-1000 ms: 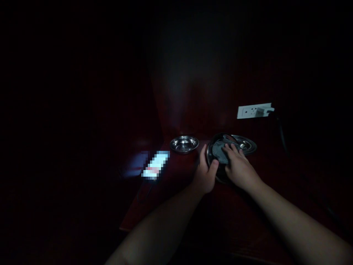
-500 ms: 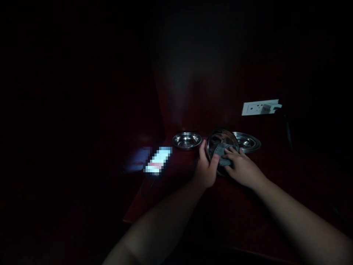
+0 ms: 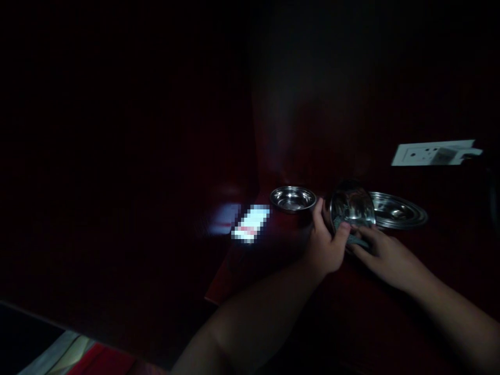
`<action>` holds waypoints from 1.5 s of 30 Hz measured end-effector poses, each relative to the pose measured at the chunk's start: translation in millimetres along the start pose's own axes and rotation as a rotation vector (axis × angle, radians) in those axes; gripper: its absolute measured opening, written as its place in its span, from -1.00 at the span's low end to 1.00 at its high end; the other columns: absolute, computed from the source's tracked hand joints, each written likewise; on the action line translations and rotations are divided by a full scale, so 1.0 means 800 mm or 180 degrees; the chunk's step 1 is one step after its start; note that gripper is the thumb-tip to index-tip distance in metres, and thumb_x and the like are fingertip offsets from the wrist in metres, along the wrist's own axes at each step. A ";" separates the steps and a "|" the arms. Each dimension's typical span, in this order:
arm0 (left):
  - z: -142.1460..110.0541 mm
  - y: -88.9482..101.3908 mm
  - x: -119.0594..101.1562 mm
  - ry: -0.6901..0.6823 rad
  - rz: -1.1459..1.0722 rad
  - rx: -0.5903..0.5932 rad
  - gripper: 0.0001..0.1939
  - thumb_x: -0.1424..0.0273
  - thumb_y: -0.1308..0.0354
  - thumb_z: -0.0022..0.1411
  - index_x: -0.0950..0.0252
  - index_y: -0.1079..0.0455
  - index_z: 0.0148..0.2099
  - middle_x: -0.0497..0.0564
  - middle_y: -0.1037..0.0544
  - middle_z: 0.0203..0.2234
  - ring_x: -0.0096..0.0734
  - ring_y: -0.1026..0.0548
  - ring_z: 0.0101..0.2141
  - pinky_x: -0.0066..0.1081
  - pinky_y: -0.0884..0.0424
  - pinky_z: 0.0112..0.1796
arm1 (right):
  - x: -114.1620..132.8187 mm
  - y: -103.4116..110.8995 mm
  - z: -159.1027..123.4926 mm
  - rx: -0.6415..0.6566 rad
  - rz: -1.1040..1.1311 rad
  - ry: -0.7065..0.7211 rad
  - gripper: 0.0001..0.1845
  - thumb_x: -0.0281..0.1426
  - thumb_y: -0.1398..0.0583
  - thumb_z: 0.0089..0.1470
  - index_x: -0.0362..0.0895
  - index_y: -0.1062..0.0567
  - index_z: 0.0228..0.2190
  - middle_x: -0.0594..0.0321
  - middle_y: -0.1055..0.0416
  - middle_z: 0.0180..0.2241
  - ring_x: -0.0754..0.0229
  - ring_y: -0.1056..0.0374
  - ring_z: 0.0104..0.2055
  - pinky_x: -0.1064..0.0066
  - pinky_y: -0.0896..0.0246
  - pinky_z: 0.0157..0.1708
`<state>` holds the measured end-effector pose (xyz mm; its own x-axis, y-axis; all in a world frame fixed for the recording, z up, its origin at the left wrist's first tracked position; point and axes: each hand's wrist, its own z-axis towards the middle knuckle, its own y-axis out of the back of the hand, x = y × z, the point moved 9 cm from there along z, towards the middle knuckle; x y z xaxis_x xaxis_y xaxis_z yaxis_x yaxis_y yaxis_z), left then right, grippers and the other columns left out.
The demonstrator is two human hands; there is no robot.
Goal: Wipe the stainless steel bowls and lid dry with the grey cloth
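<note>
A shiny steel bowl (image 3: pixel 353 203) is tilted up on its side above the dark red table. My left hand (image 3: pixel 326 247) grips its left edge, the thumb pressed over the near rim. A grey cloth (image 3: pixel 357 241) is bunched at the bowl's lower rim. My right hand (image 3: pixel 386 255) pinches that cloth, its fingertips against the bowl. Behind the right hand lies a wide steel plate (image 3: pixel 406 212), partly covered by the bowl. Left of the bowl a small steel dish (image 3: pixel 292 199) sits upright.
A lit phone (image 3: pixel 251 224) with a blurred screen lies at the table's left side. On the back wall is a white socket panel (image 3: pixel 422 153) with a plug and cable at right. Red and pale fabric (image 3: pixel 97 359) shows at lower left. The room is very dark.
The view has swung left, so everything appears further right. The bowl has tipped, and the cloth has gone from its middle to the lower rim with my right hand.
</note>
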<state>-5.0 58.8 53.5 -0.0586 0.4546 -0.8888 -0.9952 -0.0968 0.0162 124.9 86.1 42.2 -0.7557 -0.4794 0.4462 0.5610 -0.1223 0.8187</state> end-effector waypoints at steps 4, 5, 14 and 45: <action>-0.001 0.003 -0.001 0.0033 0.0050 -0.0065 -0.25 0.10 0.00 0.26 0.19 0.21 0.36 0.16 -0.24 0.22 -0.17 -0.23 0.19 -0.17 -0.15 0.16 | -0.001 -0.009 -0.003 0.0097 0.0034 -0.0104 -0.55 -0.14 0.02 0.08 -0.08 -0.45 -0.12 0.06 -0.51 -0.19 -0.08 -0.46 -0.22 0.10 -0.33 -0.21; -0.001 0.004 -0.001 0.0055 0.0060 -0.0076 -0.25 0.10 0.00 0.25 0.18 0.21 0.36 0.16 -0.24 0.22 -0.16 -0.23 0.19 -0.16 -0.15 0.16 | 0.000 -0.012 -0.004 0.0166 0.0072 -0.0102 -0.54 -0.14 0.04 0.10 -0.08 -0.45 -0.11 0.07 -0.52 -0.21 -0.07 -0.46 -0.24 0.12 -0.33 -0.23; -0.001 0.006 -0.002 0.0068 0.0046 -0.0105 -0.27 0.13 0.01 0.27 0.20 0.22 0.36 0.13 -0.24 0.22 -0.23 -0.24 0.19 -0.23 -0.15 0.16 | 0.008 -0.027 -0.007 0.0589 0.0509 0.0044 -0.53 -0.08 0.04 0.14 -0.08 -0.44 -0.13 0.11 -0.53 -0.22 0.00 -0.46 -0.20 0.19 -0.32 -0.15; 0.003 0.005 -0.001 0.0092 0.0110 -0.0216 -0.35 0.14 0.11 0.32 0.18 0.19 0.36 0.10 -0.16 0.27 -0.26 -0.19 0.22 -0.26 -0.08 0.19 | 0.040 0.000 -0.012 0.0446 0.1860 0.0150 -0.67 -0.15 -0.08 0.12 -0.11 -0.51 -0.29 0.18 -0.51 -0.29 0.09 -0.38 -0.26 0.26 -0.30 -0.16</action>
<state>-9.1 60.4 55.6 -0.0896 0.4244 -0.9010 -0.9849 -0.1721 0.0169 103.6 62.4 52.9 -0.3180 -0.4712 0.8227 0.8266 0.2872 0.4840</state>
